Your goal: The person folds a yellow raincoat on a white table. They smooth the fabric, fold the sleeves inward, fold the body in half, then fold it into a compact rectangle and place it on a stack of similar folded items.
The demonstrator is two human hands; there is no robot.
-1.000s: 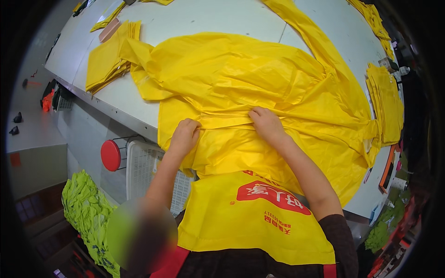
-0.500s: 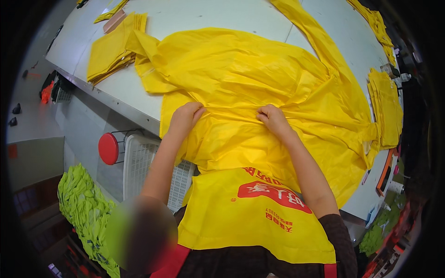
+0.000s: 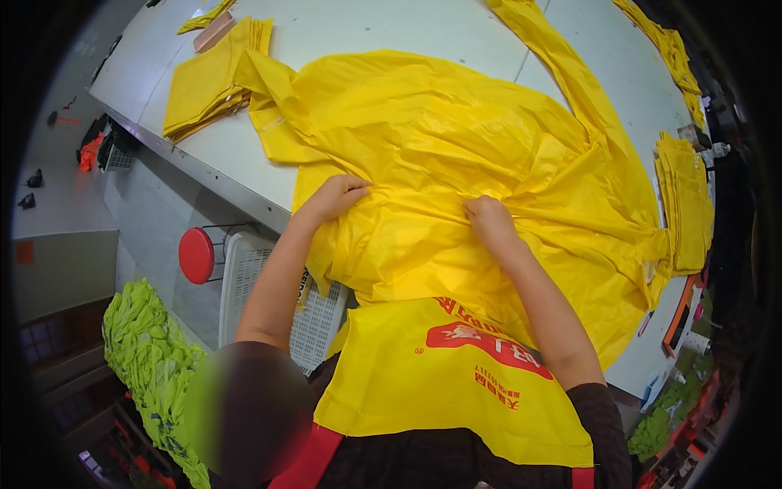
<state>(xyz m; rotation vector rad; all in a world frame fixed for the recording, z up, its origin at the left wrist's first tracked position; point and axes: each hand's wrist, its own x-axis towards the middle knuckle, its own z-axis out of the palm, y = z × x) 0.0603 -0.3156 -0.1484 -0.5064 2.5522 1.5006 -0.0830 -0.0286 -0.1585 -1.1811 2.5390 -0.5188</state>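
Lower left of frame: heap of crumpled lime-green plastic sheeting (image 3: pixel 151 367). Above it: round red stool seat (image 3: pixel 196 255), just beside a white slatted plastic crate (image 3: pixel 252 281). Upper left: stack of folded yellow plastic sheets (image 3: pixel 205 85) on the pale grey worktable (image 3: pixel 366 28). Centre: large crumpled yellow plastic garment (image 3: pixel 456 155), spread across the table and draped over its near edge. Left hand (image 3: pixel 336 196): fingers curled, pressing a fold of the garment. Right hand (image 3: pixel 489 222): closed, pinching gathered material. Right edge: second stack of folded yellow sheets (image 3: pixel 687 204).
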